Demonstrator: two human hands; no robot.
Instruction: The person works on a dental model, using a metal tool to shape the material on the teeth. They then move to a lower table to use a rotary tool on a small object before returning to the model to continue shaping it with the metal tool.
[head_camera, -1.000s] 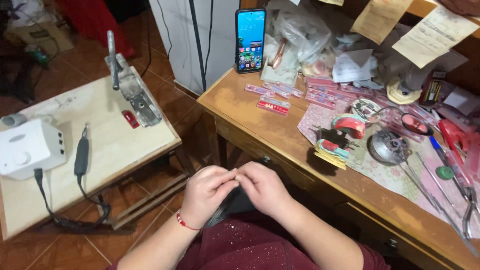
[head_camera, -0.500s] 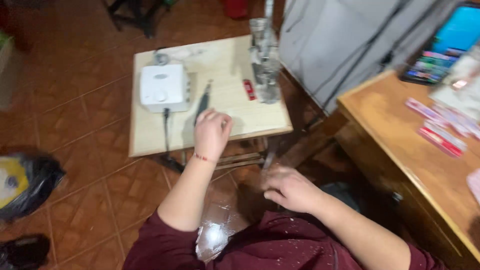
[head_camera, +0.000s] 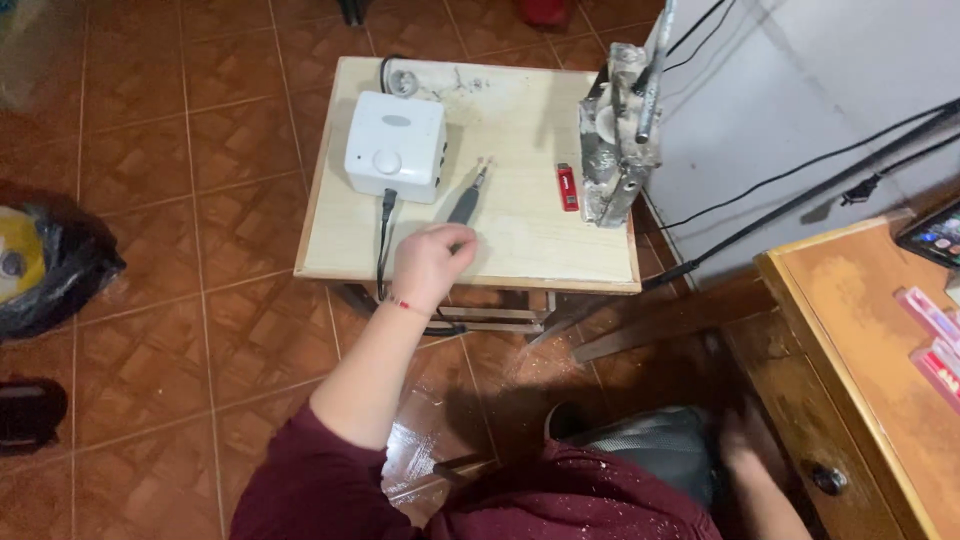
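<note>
The left hand (head_camera: 432, 262) reaches out over the small wooden table (head_camera: 520, 240) and closes its fingers on the lower end of the grey drill handpiece (head_camera: 465, 205), which lies on the tabletop pointing away from the person, just right of the white control box (head_camera: 396, 146). A red lighter (head_camera: 567, 187) lies further right, beside a grimy metal stand (head_camera: 615, 150). The right hand (head_camera: 745, 445) sits low by the lap, blurred, so its fingers cannot be read. Half a second ago the left hand lay over the tool with nothing gripped; now it pinches the handpiece, and the view has swung closer over the table.
</note>
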